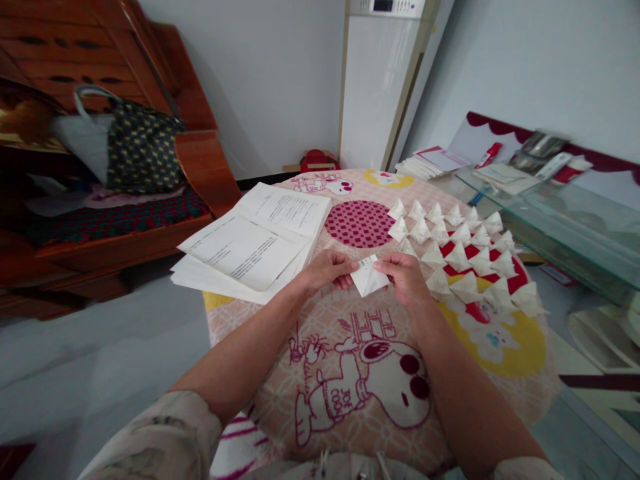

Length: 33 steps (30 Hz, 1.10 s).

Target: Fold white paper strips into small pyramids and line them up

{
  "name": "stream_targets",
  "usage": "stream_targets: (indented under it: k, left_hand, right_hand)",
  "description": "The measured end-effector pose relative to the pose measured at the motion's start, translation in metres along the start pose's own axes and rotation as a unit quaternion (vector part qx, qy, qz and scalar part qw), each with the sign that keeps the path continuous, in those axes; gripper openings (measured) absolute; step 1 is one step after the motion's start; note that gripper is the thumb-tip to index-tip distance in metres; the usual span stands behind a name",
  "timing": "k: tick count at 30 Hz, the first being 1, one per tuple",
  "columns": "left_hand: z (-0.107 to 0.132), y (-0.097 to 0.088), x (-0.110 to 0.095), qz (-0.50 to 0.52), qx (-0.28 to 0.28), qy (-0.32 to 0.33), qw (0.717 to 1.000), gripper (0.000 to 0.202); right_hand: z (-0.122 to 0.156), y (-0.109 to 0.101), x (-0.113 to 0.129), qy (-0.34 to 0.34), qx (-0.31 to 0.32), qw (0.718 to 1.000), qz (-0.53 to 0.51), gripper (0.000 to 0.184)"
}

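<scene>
A small folded piece of white paper with a few printed marks is held up over the table between both hands. My left hand pinches its left corner between thumb and fingers. On the opposite side, my right hand grips the upper right corner, thumb on top. Rows of folded white paper pieces with pointed tops stand to the right of my right hand. Beyond my left hand lies a stack of printed sheets, the top ones with a crease across them.
A patterned cloth with cartoon figures covers the round table. At right stands a glass table bearing papers, a red-and-white cup and other items. A wooden bench with a dark patterned bag is at left. A tall white appliance stands behind.
</scene>
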<state>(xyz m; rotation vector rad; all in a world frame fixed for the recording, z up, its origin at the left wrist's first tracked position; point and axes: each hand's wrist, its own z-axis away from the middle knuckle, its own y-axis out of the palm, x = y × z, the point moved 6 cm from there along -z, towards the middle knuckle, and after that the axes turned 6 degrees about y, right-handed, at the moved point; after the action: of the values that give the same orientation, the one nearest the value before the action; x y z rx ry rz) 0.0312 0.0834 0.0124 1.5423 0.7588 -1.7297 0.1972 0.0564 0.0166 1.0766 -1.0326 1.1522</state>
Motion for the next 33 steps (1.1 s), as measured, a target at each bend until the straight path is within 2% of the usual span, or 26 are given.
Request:
stream_targets:
  k: [4,7,15,20,23,27,30,33]
  left_hand:
    - [-0.003,0.005,-0.002,0.000,0.019,0.059,0.998,0.053]
    - [-0.006,0.004,0.000,-0.004,-0.006,0.092,0.996,0.051]
    - [-0.007,-0.014,0.000,0.002,-0.101,0.109,0.989,0.035]
    - [-0.006,-0.018,-0.002,-0.003,-0.113,0.106,0.988,0.033]
    - [-0.006,-0.017,-0.004,-0.009,-0.098,0.105,0.990,0.035]
    - [-0.006,-0.007,-0.003,-0.046,-0.022,0.088,0.995,0.037]
    - [-0.006,-0.001,0.000,-0.066,0.011,0.078,0.995,0.035]
    - [-0.006,0.003,0.003,-0.026,0.014,0.061,0.998,0.030]
  right_hand:
    - [-0.001,0.007,-0.004,0.005,0.039,0.999,0.030,0.019]
    - [-0.001,0.012,-0.008,0.001,0.063,0.997,0.048,0.018]
    - [0.003,0.010,-0.010,0.060,0.118,0.986,0.102,0.022]
    - [0.004,0.005,-0.004,0.047,0.096,0.987,0.116,0.020]
    - [0.005,0.009,-0.002,0.039,0.119,0.985,0.122,0.022]
    - [0.007,0.015,-0.003,0.036,0.138,0.982,0.122,0.027]
    - [0.005,0.016,-0.005,0.030,0.120,0.986,0.110,0.023]
    - [0.001,0.010,-0.007,0.030,0.074,0.994,0.076,0.019]
